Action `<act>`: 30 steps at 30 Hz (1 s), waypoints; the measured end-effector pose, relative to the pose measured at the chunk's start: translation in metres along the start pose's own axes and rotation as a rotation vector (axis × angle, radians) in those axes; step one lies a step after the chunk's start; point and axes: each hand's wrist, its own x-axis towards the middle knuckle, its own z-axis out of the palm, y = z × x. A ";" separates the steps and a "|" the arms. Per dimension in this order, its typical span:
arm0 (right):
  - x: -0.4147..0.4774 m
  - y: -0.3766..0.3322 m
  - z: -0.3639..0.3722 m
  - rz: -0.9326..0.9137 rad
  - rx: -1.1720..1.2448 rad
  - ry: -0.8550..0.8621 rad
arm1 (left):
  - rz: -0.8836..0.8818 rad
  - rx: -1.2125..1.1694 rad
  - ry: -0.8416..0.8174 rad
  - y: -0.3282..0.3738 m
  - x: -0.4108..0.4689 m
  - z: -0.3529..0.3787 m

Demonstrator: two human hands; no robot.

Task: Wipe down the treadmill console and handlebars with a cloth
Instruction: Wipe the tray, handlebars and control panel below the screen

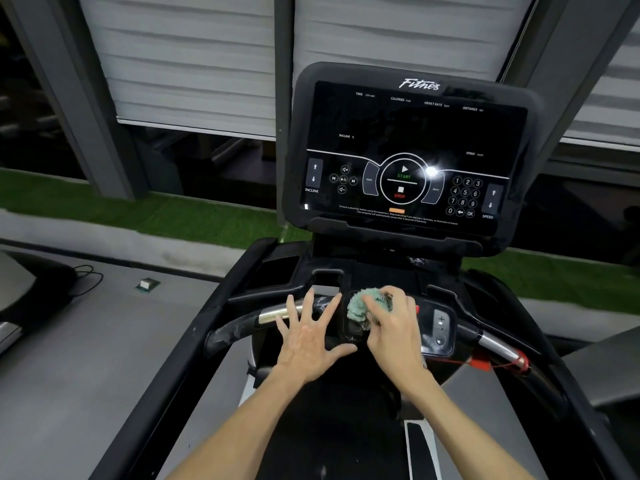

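Both hands are at the treadmill's front handlebar (277,313): left hand (308,337) lies flat with fingers spread, right hand (393,323) grips a green cloth (358,306) bunched against the middle panel below the console (408,150).

Fluffy cloth (362,306); glossy console (408,150); scuffed handlebar (242,323), metal band.

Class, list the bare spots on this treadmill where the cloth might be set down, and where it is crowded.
Free: the recessed tray below the left corner of the console; the left end of the handlebar, beyond the left hand. Crowded: the bar's middle, where the right hand grips the cloth; then the button pad and red safety clip.
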 end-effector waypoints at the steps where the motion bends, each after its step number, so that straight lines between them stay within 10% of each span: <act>1: 0.006 -0.003 0.000 -0.009 -0.013 -0.004 | 0.000 -0.002 0.000 0.000 0.000 0.000; 18: -0.001 -0.023 0.014 -0.046 -0.006 -0.023 | -0.012 0.040 -0.052 -0.001 0.003 -0.001; 30: -0.037 -0.003 0.009 -0.403 -0.062 -0.125 | 0.003 0.017 -0.012 -0.004 0.002 -0.001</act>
